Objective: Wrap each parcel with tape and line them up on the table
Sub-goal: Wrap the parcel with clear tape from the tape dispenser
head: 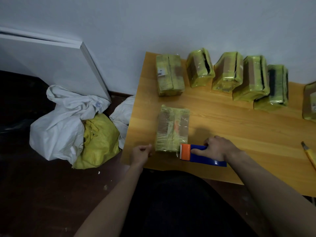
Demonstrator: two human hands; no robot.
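Yellow-taped parcel (172,128) lies low in the frame's middle on the table (239,134). It looks light, stiff and slippery; better held by its sides. Right hand (217,148) grasps the tape dispenser (196,153); left hand (141,153) is loosely curled, perhaps pinching tape.

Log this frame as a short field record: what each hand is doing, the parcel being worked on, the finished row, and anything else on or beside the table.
right hand: grips blue and orange tape dispenser at near end of parcel
left hand: fingers curled, beside parcel, appears to pinch tape end; unclear
current parcel: flat, near table's left edge
finished row: five wrapped parcels by the wall, a sixth cut off at right
table: wooden
other: yellow utility knife at right; white and yellow sacks on floor
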